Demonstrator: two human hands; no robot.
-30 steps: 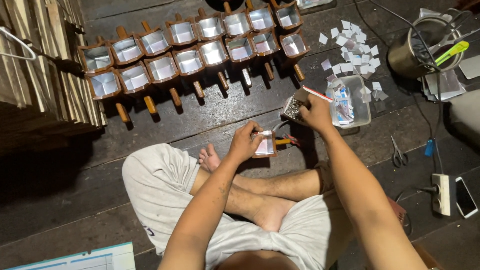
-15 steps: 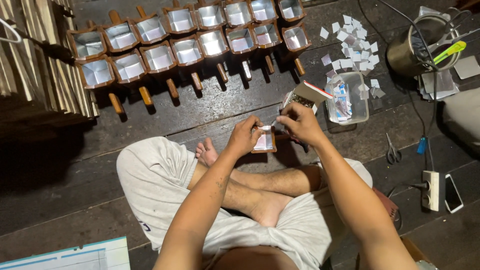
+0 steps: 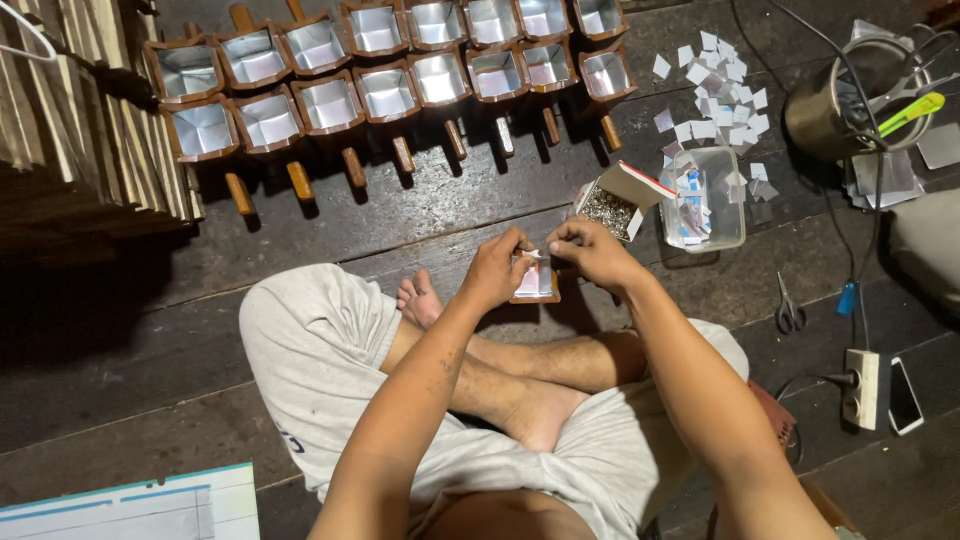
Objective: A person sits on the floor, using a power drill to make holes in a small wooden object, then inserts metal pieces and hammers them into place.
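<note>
Seated person, cross-legged on a dark plank floor (image 3: 300,230). Both hands meet above a small wooden-framed box (image 3: 537,283) resting on the floor just beyond the feet. The left hand (image 3: 497,270) pinches the near edge of a small pale piece (image 3: 532,254); the right hand (image 3: 590,250) grips its other end — fingers of both closed on it. Just beyond the right hand lies an open carton of small metal bits (image 3: 610,208), with a clear plastic tub (image 3: 703,197) to its right. Far left to centre — two rows of foil-lined boxes with handles (image 3: 385,65).
</note>
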